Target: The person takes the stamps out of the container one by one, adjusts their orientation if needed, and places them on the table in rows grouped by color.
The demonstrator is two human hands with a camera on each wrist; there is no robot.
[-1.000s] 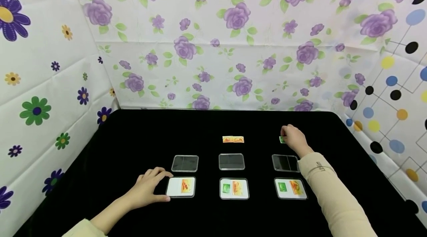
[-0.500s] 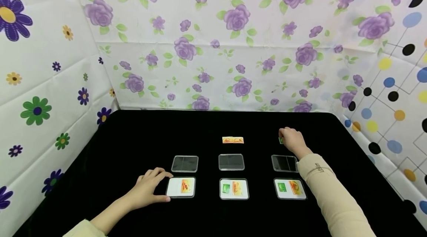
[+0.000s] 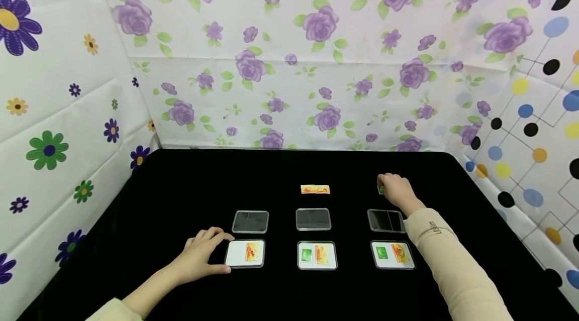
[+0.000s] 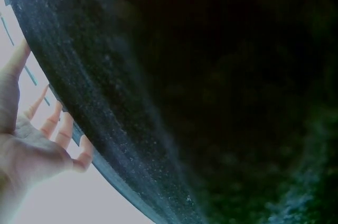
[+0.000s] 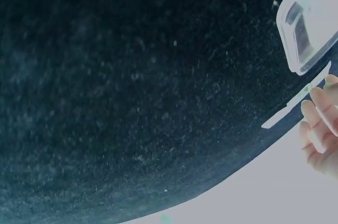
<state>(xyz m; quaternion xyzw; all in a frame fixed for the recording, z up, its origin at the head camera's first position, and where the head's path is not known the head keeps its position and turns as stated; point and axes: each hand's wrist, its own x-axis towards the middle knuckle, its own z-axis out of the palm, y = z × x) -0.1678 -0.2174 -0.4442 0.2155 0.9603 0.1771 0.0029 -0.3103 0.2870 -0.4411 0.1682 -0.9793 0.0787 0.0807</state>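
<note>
In the head view, the left hand [image 3: 198, 255] lies spread toward the near edge of the black cloth tabletop [image 3: 199, 175], its thumb and index fingertip touching the left corners of a rounded rectangular case [image 3: 236, 252] with a clear rim and smooth white insert; an orange stamp [image 3: 252, 250] stands in its right half, long axis toward the far edge. The right hand [image 3: 399, 191], fingers curled, covers most of a green stamp [image 3: 380, 190] near the far right corner; an end pokes out toward the left edge. Whether it pinches the stamp cannot be told. The left wrist view shows the palm released, fingers loosely spread. In the washed-out right wrist view, fingertips meet a thin, flat strip, apparently the green stamp, its long axis running roughly along the tabletop's edge on napped cloth beside a glossy clear tray [image 5: 311, 28].
</note>
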